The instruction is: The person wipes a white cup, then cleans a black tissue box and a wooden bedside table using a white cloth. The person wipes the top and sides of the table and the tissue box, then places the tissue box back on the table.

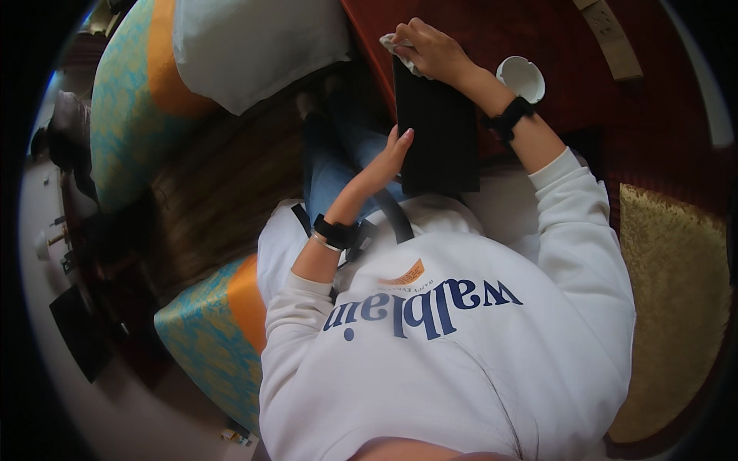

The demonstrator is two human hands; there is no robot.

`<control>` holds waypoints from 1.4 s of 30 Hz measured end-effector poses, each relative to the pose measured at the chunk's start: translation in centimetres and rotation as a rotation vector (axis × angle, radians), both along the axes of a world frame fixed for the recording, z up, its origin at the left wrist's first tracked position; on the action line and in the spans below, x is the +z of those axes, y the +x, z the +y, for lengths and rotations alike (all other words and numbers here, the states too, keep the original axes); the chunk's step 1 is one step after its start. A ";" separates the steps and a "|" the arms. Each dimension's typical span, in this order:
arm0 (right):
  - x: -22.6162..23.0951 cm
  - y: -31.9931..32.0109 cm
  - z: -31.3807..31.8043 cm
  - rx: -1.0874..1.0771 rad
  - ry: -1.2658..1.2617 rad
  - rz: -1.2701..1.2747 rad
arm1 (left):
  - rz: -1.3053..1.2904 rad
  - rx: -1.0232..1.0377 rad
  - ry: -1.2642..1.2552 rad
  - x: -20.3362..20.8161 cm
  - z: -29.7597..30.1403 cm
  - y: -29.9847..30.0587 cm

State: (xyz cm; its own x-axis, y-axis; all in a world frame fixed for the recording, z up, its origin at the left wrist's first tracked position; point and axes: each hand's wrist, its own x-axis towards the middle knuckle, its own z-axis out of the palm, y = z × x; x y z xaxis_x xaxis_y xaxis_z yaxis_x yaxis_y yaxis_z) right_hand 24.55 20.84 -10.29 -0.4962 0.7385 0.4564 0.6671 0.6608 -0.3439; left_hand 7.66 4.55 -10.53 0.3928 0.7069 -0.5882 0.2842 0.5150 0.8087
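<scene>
You have the work in hand partway along, as far as can be judged: the black panel is up in your grasp and the white cloth is against its upper left corner; the cloth covers only that corner and a short piece of the top edge, and the rest of the face you can see lies bare of it. Whether the cloth has already passed over that bare face cannot be told; the face looks evenly dark, with no streak or mark clear enough to read; the underside is hidden, so its state stays unknown.

The panel is at the left edge of the red-brown desk, its top end over the desk by that edge and its bottom edge just beside your sweatshirt; you cannot tell from this view whether the desk bears any of its weight.

Of your 2 hands, the left is closed lightly on the panel's left edge, about midway down, with the thumb showing at the face and the other fingers partly hidden; the right is bent over the panel's top left corner, fingers curled in and pinching the cloth, part of which shows beneath the hand; neither hand is spread or free.

On the desk, the white notched dish is just beside your right forearm; a pale socket strip lies farther off, toward the desk's far right corner.
</scene>
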 end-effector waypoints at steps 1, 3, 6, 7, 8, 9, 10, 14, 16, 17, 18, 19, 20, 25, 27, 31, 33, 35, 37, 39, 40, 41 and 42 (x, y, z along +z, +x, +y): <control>-0.3 -0.4 0.2 -0.086 -0.006 -0.016 | -0.008 -0.002 0.001 -0.2 0.0 -0.1; -0.5 -0.4 0.2 -0.191 0.026 -0.037 | 0.015 -0.017 0.003 -0.6 0.1 0.0; -0.4 0.7 -0.4 -0.232 0.104 -0.045 | 0.077 -0.023 0.031 -1.4 0.2 -0.1; 0.0 1.8 -0.8 -0.241 0.106 -0.043 | 0.074 -0.010 0.057 -2.0 0.1 -0.1; 0.2 3.1 -1.2 -0.249 0.107 -0.048 | 0.066 0.005 0.082 -2.3 -0.1 0.2; -0.2 4.3 -1.1 -0.247 0.074 0.007 | 0.070 0.011 0.073 -2.3 -0.1 0.2; -0.2 4.8 -1.5 -0.246 0.090 -0.005 | 0.074 0.017 0.060 -2.3 -0.1 0.2; 0.5 5.2 -6.0 -0.102 0.103 -0.069 | 0.079 0.005 0.016 -1.4 0.1 0.4; 0.0 5.0 -10.9 0.044 0.069 -0.061 | 0.085 -0.019 0.023 -2.6 0.0 0.1; 0.4 4.9 -13.3 0.133 0.059 -0.071 | 0.094 -0.029 0.004 -2.6 0.1 0.0; 1.6 4.7 -15.6 0.207 -0.031 -0.027 | 0.091 -0.022 -0.005 -2.7 0.1 0.0; 1.8 4.9 -16.3 0.244 -0.100 -0.044 | 0.088 -0.019 -0.014 -2.7 0.1 0.0; 1.9 5.0 -16.6 0.283 -0.170 -0.059 | 0.075 0.004 -0.016 -2.8 -0.1 0.1; 1.2 6.1 -7.2 0.148 0.025 -0.006 | 0.102 -0.052 0.017 -3.2 0.2 -0.2; 0.5 6.6 -2.8 0.012 0.024 0.115 | 0.103 -0.056 0.024 -2.9 0.4 0.0; 1.1 5.1 -4.3 -0.035 -0.002 0.052 | 0.087 -0.019 0.028 -1.6 0.1 0.3; 0.8 4.9 -8.2 0.043 -0.009 -0.021 | 0.119 -0.014 0.033 -2.1 0.1 0.0; 0.8 4.8 -14.3 0.150 -0.055 0.004 | 0.146 -0.032 0.040 -2.3 0.1 -0.2; 1.2 5.3 -19.7 0.200 -0.140 -0.022 | 0.150 -0.021 0.067 -2.3 -0.2 0.0; 1.3 5.8 -20.8 0.211 -0.200 0.019 | 0.180 -0.015 0.079 -2.5 -0.2 0.3; 1.6 6.0 -20.7 0.211 -0.220 0.022 | 0.164 -0.031 0.043 -2.0 -0.1 0.3; 1.8 6.2 -20.0 0.213 -0.184 0.010 | 0.165 -0.040 0.044 -2.3 -0.1 0.2; 1.6 6.5 -18.6 0.217 -0.147 -0.002 | 0.165 -0.047 0.045 -2.7 -0.1 0.1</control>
